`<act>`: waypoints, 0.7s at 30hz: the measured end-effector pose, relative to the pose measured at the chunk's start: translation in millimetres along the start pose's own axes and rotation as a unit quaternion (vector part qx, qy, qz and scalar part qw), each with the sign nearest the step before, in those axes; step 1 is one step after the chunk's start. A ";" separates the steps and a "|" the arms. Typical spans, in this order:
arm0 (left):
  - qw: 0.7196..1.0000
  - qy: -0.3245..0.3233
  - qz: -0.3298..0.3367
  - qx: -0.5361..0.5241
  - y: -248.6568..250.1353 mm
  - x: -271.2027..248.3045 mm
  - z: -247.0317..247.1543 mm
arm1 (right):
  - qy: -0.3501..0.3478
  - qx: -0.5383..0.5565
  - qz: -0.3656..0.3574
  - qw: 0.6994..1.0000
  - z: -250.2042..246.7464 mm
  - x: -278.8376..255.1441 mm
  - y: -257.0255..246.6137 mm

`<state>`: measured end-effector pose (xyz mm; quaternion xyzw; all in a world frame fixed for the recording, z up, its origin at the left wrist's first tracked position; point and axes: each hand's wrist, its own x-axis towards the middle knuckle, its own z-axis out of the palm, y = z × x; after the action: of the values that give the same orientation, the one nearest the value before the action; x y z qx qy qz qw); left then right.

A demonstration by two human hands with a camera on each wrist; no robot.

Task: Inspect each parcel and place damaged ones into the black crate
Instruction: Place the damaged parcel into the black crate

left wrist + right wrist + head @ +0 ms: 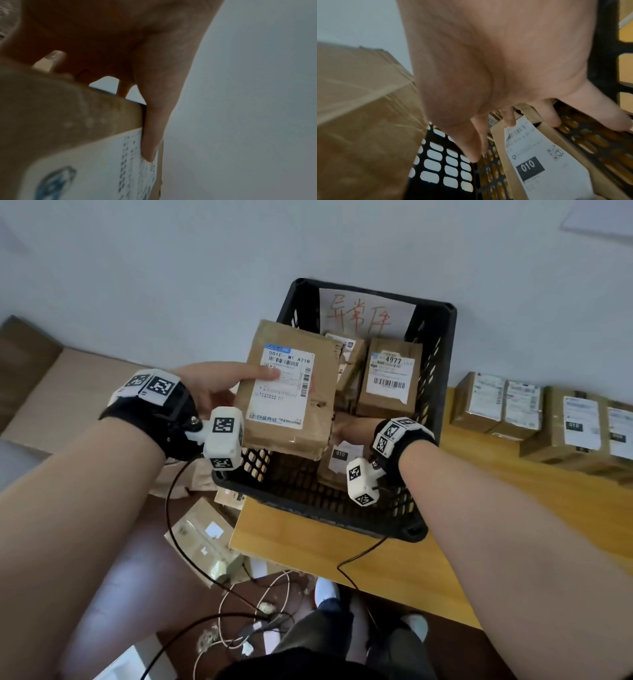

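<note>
Pale grey wall backs a yellow wooden tabletop [308, 546], where the work is going on.

The left hand [212, 385] grasps a creased brown cardboard parcel with a white shipping label [287, 388], thumb laid flat across the label and fingers behind it; the left wrist view shows the thumb pressed along the label's edge. The right hand [349, 426] reaches under the parcel's near right corner. In the right wrist view its fingers spread loosely above the crate floor and grasp nothing; whether it touches the held parcel I cannot tell.

That parcel hangs over the near left part of the black perforated plastic crate [442, 392], not yet set down. Its lower edge looks crumpled and the right side torn, so I judge it damaged and about to go in.

Several brown boxes already lie inside, among them one labelled 4977 [390, 378] and a flat one marked 010 [339, 457]. A white paper sign with red handwriting [366, 311] leans on the far wall of the crate.

A row of taped, smooth cardboard parcels [534, 412] sits on the table to the right. More boxes [205, 539] lie on the floor, so I judge the sorting partly done.
</note>
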<state>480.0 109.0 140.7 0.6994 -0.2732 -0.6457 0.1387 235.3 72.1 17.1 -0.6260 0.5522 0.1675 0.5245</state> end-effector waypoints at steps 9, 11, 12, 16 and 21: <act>0.993 -0.022 0.114 0.033 -8.2 8.9 -28.9 | -0.002 -0.106 0.075 0.992 26.4 84.0 23.7; 0.992 -0.047 0.114 0.021 -10.4 6.8 -33.1 | 0.015 -0.152 0.075 0.985 33.0 86.6 21.0; 0.992 -0.058 0.109 0.013 -12.0 6.8 -34.7 | 0.026 -0.163 0.060 0.984 35.9 86.2 20.1; 0.993 -0.077 0.090 -0.012 -17.1 5.0 -38.1 | 0.038 -0.176 0.062 0.982 43.2 117.2 30.1; 0.994 -0.074 0.068 -0.038 -17.1 -2.2 -31.7 | 0.090 -0.161 0.079 0.980 25.2 78.4 38.8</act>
<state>514.4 119.1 137.2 0.6235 -0.3053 -0.6947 0.1884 237.1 59.1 -72.9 -0.6693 0.6106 0.2376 0.3502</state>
